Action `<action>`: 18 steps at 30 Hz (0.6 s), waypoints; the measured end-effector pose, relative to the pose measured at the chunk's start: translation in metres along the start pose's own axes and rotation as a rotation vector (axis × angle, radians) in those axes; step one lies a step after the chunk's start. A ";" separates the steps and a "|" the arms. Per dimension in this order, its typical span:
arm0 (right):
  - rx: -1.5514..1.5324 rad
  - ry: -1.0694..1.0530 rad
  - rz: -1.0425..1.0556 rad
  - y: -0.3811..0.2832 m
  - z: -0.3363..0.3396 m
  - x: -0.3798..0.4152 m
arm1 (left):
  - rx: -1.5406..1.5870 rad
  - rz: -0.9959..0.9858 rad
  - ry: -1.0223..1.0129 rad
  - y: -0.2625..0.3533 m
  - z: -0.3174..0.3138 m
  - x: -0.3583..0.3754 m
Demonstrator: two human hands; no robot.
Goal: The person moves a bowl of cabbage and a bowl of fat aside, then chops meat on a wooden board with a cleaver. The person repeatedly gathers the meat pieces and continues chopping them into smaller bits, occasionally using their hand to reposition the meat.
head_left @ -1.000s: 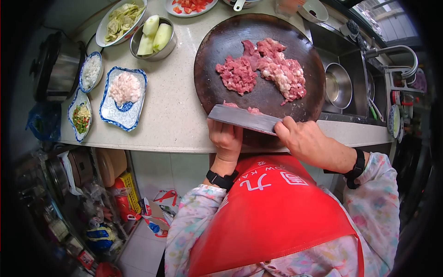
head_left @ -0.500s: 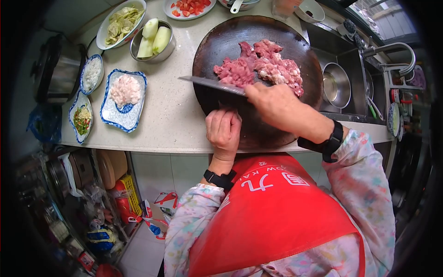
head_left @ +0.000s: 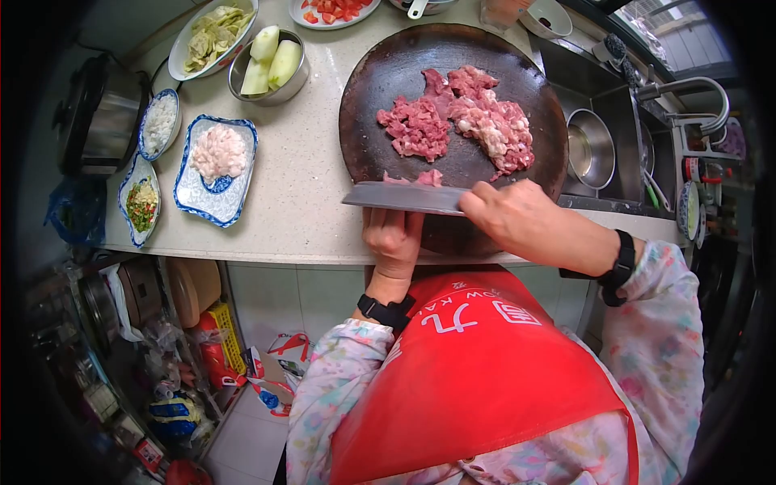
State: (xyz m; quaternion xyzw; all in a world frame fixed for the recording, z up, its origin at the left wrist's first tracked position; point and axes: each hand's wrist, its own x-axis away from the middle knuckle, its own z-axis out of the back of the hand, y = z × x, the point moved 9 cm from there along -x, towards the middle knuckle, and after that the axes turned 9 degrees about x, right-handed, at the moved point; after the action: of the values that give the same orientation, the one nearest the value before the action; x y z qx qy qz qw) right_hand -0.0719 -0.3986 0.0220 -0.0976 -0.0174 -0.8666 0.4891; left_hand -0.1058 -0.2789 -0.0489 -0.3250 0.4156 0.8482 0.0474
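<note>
My right hand (head_left: 517,218) is closed round the handle of a cleaver (head_left: 396,196), its wide blade lying across the near part of the round chopping board (head_left: 517,61). Just past the blade show small slices of raw meat (head_left: 422,177). My left hand (head_left: 392,241) is curled with its fingertips right at the blade's near side, apparently on a piece of meat that the blade largely hides. Farther up the board lie a pile of chopped red meat (head_left: 415,127) and a paler, fattier pile (head_left: 497,121).
Left on the counter (head_left: 303,186) are a blue-rimmed dish (head_left: 194,198) of pale minced food, a white bowl (head_left: 174,133), and a small dish (head_left: 133,230) of chopped seasonings. Behind stands a metal bowl (head_left: 279,95) of peeled vegetables. The sink (head_left: 602,97) is at right.
The cleaver has come down and nearer, from over the red meat to the left fingertips. Meat slices now show past its blade. My left hand stays at nearly the same spot.
</note>
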 end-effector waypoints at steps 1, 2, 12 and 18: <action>0.000 -0.001 0.002 -0.002 -0.003 -0.011 | -0.007 0.022 0.002 -0.004 -0.001 0.002; 0.031 0.062 0.009 -0.007 -0.001 -0.023 | -0.016 0.044 0.004 -0.008 0.000 0.003; -0.144 0.192 -0.049 0.002 0.005 -0.047 | 0.036 -0.020 0.064 0.002 0.004 -0.003; -0.107 0.047 0.000 0.004 0.002 -0.001 | 0.010 0.004 0.022 -0.001 0.002 0.000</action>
State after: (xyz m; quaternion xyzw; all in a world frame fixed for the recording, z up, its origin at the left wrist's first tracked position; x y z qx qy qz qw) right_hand -0.0680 -0.3999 0.0238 -0.1032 0.0403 -0.8683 0.4836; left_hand -0.1064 -0.2765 -0.0487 -0.3334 0.4210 0.8425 0.0425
